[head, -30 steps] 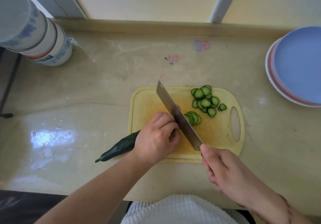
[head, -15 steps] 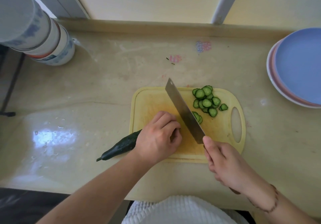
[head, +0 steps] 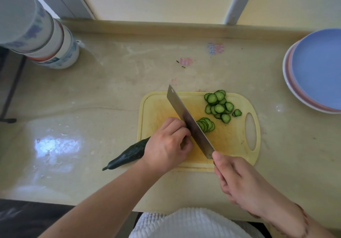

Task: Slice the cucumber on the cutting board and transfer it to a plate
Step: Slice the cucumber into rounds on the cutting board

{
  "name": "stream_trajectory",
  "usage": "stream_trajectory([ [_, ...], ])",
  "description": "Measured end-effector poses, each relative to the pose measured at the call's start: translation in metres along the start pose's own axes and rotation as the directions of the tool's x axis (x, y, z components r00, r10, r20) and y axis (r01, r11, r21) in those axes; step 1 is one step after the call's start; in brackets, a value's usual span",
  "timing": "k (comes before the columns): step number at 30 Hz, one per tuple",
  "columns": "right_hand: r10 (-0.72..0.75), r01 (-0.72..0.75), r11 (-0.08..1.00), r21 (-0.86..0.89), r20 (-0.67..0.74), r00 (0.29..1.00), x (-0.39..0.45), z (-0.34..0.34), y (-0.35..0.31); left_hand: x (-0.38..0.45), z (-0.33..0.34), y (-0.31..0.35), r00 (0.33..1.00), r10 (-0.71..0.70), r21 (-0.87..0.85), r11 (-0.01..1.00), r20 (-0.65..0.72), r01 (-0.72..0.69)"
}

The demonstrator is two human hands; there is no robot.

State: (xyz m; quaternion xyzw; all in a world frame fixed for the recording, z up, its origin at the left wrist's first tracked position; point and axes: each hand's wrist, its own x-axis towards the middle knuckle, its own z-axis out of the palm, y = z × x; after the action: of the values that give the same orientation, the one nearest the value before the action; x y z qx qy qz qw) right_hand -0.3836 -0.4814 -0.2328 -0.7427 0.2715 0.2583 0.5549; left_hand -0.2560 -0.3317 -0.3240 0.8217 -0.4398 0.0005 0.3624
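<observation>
Matt yellow plastic cutting board (head: 230,141), shiny broad steel cleaver blade (head: 190,121), glossy beige stone countertop (head: 103,93), smooth blue plate (head: 321,68), glossy dark-green cucumber (head: 129,153)

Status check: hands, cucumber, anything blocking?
Left hand grips cucumber; right hand holds knife. Slices on cutting board. Nothing blocking.

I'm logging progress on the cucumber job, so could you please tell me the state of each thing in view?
cucumber: partly sliced, uncut end off the board, held by left hand
knife: blade down at the cut face, gripped by right hand
fresh slices: fanned, leaning beside the blade
slice pile: loose on cutting board
plates: stacked, bare
bowls: stacked
</observation>
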Motion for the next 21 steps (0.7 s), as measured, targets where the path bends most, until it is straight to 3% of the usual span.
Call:
stream_trajectory([
  [7, -0.027, 0.022, 0.995, -0.101, -0.047, 0.999, 0.026, 0.009, 0.012, 0.000, 0.001, 0.000, 1.000, -0.008, -0.005, 1.000, 0.003, 0.008],
  [14, 0.019, -0.023, 0.998, -0.054, -0.078, 0.997, 0.018, -0.001, 0.010, 0.000, 0.000, 0.001, 1.000, 0.008, 0.011, 1.000, -0.004, -0.008],
  [21, -0.028, 0.029, 1.000, 0.011, -0.027, 0.999, 0.001, 0.003, 0.003, 0.002, -0.001, 0.001, 1.000, -0.022, -0.002, 1.000, -0.013, 0.022],
])
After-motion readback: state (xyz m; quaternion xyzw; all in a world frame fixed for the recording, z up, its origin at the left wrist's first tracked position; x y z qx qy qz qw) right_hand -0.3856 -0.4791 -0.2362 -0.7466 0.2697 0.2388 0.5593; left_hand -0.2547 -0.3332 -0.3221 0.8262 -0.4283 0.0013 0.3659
